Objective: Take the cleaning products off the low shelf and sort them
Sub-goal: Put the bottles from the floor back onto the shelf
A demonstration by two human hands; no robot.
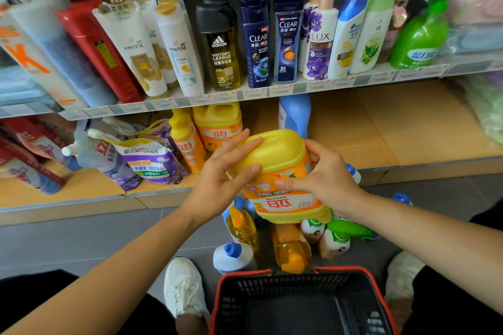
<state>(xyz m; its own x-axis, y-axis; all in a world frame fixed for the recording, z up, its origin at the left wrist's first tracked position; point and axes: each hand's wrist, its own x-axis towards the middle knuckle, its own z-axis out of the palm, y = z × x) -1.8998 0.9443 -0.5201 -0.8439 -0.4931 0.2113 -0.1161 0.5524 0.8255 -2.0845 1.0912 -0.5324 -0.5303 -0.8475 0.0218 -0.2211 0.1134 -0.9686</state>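
Before the low shelf [381, 128], our left hand [217, 174] and right hand [324, 174] clasp the yellow jug [280, 168] from either side. Its long axis tilts down towards the floor bottles [291, 250] just beneath.

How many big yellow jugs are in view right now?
2. The held jug sits upside down between left hand and right hand; the second jug stands on the low shelf behind. Others may be hidden.

left hand [217, 173] and right hand [325, 175] reach forward, both gripping.
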